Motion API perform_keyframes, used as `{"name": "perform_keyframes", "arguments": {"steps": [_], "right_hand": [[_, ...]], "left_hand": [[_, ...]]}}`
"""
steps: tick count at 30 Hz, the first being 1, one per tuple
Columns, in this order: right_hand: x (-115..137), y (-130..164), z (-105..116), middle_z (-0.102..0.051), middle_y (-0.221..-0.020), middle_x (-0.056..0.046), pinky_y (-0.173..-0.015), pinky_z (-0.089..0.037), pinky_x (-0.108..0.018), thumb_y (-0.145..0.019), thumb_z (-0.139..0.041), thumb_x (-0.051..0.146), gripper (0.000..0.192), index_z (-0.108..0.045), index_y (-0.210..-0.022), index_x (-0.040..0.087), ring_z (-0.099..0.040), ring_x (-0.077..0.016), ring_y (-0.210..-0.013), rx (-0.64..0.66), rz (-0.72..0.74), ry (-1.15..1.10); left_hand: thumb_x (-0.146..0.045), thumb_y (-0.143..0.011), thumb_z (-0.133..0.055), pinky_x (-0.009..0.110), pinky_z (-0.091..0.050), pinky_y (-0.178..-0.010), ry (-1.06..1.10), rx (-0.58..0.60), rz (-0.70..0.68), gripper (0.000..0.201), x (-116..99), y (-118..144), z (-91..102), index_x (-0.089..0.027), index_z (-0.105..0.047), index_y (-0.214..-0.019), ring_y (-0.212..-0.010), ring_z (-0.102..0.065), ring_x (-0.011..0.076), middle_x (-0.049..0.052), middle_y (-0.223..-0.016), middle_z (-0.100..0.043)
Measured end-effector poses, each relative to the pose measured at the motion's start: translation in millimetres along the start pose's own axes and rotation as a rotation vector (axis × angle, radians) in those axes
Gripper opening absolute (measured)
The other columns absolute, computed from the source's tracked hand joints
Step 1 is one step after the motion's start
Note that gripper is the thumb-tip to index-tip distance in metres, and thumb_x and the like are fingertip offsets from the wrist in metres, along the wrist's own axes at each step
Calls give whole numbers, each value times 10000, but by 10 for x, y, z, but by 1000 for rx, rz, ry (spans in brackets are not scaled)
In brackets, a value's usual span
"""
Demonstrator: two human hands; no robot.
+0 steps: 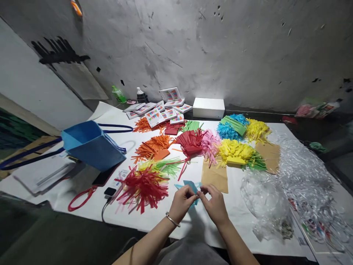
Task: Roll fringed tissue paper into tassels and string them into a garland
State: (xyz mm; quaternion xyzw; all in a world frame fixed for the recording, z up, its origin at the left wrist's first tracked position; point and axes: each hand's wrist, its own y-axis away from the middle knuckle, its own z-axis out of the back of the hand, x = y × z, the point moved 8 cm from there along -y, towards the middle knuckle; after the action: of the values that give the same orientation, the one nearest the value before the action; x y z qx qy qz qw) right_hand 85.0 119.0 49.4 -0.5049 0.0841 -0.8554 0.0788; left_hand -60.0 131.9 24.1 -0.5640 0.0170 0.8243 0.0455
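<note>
I hold a light-blue paper piece (193, 187) between both hands above the near edge of the table (154, 217). My left hand (182, 201) pinches its left part with closed fingertips; my right hand (214, 203) pinches its right part the same way. The two hands sit close together, almost touching, both clamped on the paper. I cannot tell whether this piece is already fringed.

Status, judged from the layout:
- Done: many fringed paper bundles lie across the middle of the table. A red bundle (143, 187) lies just left of my hands, orange bundles (151, 146) lie beyond it, a red-and-pink group (198, 143) sits at the centre, and yellow (234, 150), blue (227, 129) and green (256, 162) bundles lie toward the right far side.
- In hand: the one light-blue piece.
- Left: the amount remaining cannot be read from this view. Small printed packs (162, 112) lie stacked at the far edge beside a white box (209, 107).

Other items: brown paper sheets (215, 176) lie just beyond my hands and under the yellow bundles. Crumpled clear plastic wrappers (298, 191) cover the right end. A blue fabric bag (92, 143) stands at the left end.
</note>
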Motion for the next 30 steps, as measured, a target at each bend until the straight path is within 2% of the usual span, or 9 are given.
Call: {"name": "perform_keyframes", "arguments": {"steps": [5,10,12,15,20,23,26,30], "right_hand": [[-15,88,-11,-655,-739,-30,-687,-448,-278,-884,-510,298,215,-646,-752,196,-598,-167,-707,-14,10,42],[-34,206,-19,-654,-798,-27,-720,-437,-281,-866,-544,296,138,-627,-814,198,-598,-168,-753,46,-5,-9],[-36,230,-53,-648,-773,-15,-713,-423,-273,-870,-528,270,153,-624,-773,202,-596,-160,-738,82,-4,3],[-46,258,-59,-622,-726,-3,-708,-388,-277,-871,-497,218,179,-589,-718,197,-574,-154,-711,70,6,105],[7,329,6,-598,-770,-19,-791,-340,-322,-848,-480,145,109,-558,-786,189,-543,-176,-778,-6,133,360],[8,377,4,-583,-774,-28,-838,-326,-354,-841,-471,127,110,-559,-818,188,-526,-190,-787,-5,191,473],[-33,420,-21,-579,-781,-31,-873,-319,-377,-831,-471,108,120,-561,-832,188,-523,-196,-793,4,204,528],[-84,472,-45,-581,-787,-30,-888,-318,-402,-819,-479,94,125,-558,-817,190,-527,-199,-795,-13,208,534]], "left_hand": [[-304,-722,-671,217,-346,-551,-90,51,-76,273,-54,104,-122,-180,-483,-566,-571,-443,113,-29,-580,-489],[-231,-727,-654,214,-337,-563,-176,102,-123,220,-13,202,-177,-177,-491,-588,-583,-448,112,-30,-599,-499],[-236,-739,-651,216,-334,-571,-193,126,-147,227,-17,231,-205,-177,-491,-589,-593,-448,114,-29,-604,-498],[-248,-748,-658,219,-337,-573,-186,151,-157,237,-25,259,-237,-176,-494,-592,-598,-446,116,-28,-604,-498],[-268,-777,-645,228,-368,-590,-173,147,-115,199,-24,301,-239,-176,-529,-644,-622,-475,126,-11,-650,-538],[-273,-818,-598,245,-394,-643,-223,123,-142,161,-67,336,-231,-182,-549,-695,-697,-505,146,8,-708,-560],[-243,-836,-555,266,-411,-711,-272,94,-191,130,-126,360,-238,-187,-549,-719,-777,-519,164,24,-765,-563],[-198,-826,-518,282,-422,-707,-311,54,-182,116,-123,361,-271,-191,-509,-711,-754,-508,168,19,-755,-534]]}}
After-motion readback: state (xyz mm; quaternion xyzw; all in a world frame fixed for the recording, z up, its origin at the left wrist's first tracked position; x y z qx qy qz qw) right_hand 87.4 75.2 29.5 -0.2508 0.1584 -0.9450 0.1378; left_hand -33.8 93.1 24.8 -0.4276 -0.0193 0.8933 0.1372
